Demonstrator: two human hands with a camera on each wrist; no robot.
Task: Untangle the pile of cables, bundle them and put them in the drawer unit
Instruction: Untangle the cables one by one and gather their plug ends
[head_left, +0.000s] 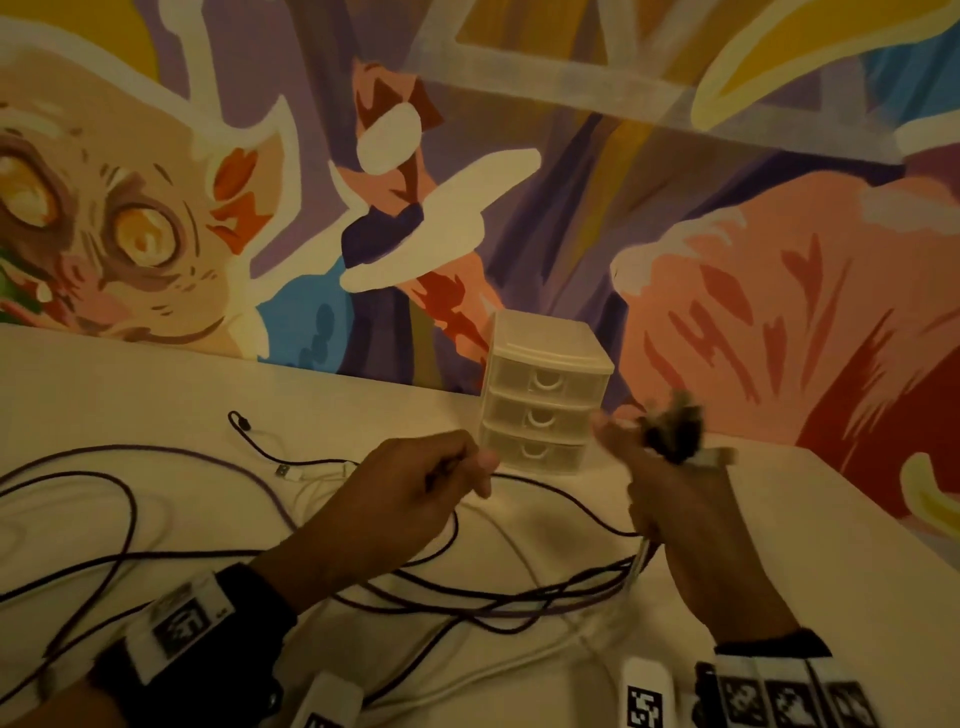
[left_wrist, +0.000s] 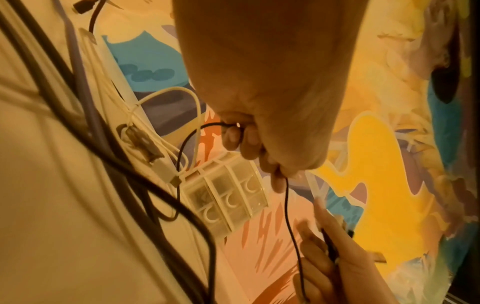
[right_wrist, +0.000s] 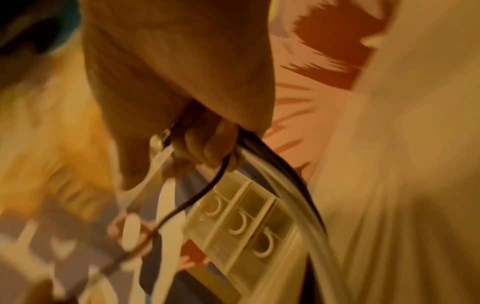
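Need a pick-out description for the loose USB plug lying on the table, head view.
Start at the white three-drawer unit standing against the mural wall, then look left along the table. Just left of the left hand lies a USB plug: a short metal tip on a white cable, unlike the long dark cables looping nearby.

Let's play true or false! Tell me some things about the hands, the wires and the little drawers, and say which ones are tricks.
1. The drawer unit has three drawers. True.
2. One drawer is pulled wide open. False: all three look closed.
3. The left hand pinches a thin dark cable. True.
4. The right hand holds nothing. False: it grips a bunch of cable ends.
5. All the cables are already in the drawers. False: dark and white cables lie spread over the table.
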